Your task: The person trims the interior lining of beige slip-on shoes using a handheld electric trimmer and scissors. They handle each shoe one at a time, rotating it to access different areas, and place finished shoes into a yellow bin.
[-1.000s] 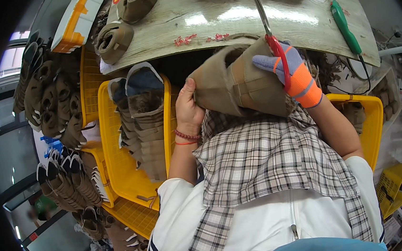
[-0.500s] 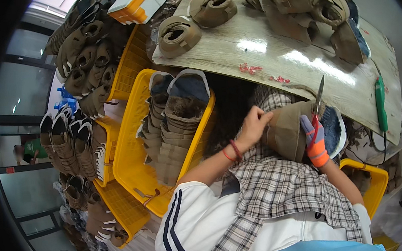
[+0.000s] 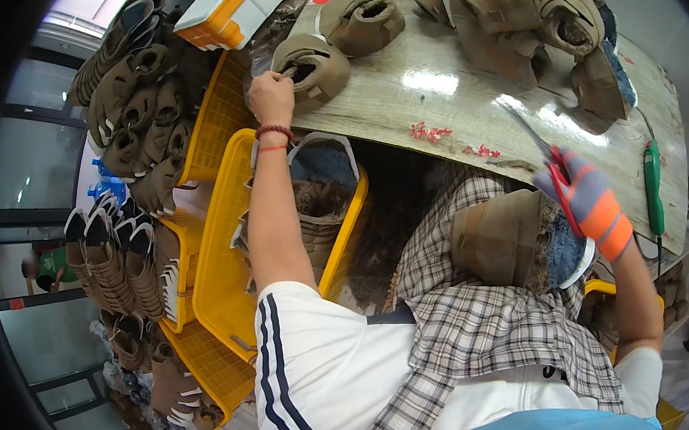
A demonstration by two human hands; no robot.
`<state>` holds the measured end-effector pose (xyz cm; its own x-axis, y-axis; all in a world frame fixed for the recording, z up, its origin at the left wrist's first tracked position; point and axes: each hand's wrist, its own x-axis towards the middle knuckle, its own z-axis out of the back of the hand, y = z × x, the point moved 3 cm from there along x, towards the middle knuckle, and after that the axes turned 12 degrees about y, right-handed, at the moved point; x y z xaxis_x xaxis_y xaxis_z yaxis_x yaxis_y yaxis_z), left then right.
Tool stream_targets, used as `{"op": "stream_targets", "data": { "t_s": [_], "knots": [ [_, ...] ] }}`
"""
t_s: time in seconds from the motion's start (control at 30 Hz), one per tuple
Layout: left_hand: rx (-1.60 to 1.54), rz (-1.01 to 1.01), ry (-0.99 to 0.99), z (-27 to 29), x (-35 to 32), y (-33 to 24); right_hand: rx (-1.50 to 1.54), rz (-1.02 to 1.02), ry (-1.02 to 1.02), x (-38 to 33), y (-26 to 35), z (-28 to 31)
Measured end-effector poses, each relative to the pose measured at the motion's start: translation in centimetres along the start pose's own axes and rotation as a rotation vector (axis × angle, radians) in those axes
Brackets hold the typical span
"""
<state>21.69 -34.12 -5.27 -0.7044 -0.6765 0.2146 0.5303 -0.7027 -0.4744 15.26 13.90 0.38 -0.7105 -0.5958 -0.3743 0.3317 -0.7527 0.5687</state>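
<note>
My left hand (image 3: 272,98) reaches to the table's far left corner. Its fingers are closed at the edge of a brown shoe upper (image 3: 323,78) that sits there; the fingertips are partly hidden. In my right hand (image 3: 598,205), gloved in grey and orange, are scissors with red handles (image 3: 562,196), their blades pointing up and left over the table edge. Another brown upper (image 3: 494,239), with fuzzy lining and a blue and white sole side, lies on the checked apron (image 3: 493,325) in my lap, just left of the gloved hand and held by neither hand.
The wood-patterned table (image 3: 384,105) carries one more upper (image 3: 362,25) and a heap of uppers (image 3: 524,19). A green tool (image 3: 653,184) with a cord hangs at its right edge. Yellow baskets (image 3: 223,283) of stacked uppers stand left; an orange-and-white box (image 3: 233,16) is behind.
My left hand has left the upper in my lap and moved up to the one on the table corner. My right hand, with the scissors, has shifted right and away from the lap upper.
</note>
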Motion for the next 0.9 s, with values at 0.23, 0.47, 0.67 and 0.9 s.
{"op": "stream_targets", "data": {
  "t_s": [0.23,0.47,0.67,0.9],
  "knots": [
    [0.080,-0.160,-0.099,-0.1,-9.8,-7.3,-0.620,0.185,0.162,6.9,12.9,-0.7],
    [0.021,-0.323,-0.075,-0.3,-15.8,-10.6,-0.813,0.128,0.302,8.0,13.1,-2.9],
    [-0.001,-0.402,-0.046,-0.6,-18.2,-12.4,-0.808,0.122,0.332,5.7,12.6,-2.7],
    [-0.018,-0.401,-0.072,1.2,-19.1,-12.6,-0.759,0.151,0.277,2.7,10.2,-1.3]
  ]
}}
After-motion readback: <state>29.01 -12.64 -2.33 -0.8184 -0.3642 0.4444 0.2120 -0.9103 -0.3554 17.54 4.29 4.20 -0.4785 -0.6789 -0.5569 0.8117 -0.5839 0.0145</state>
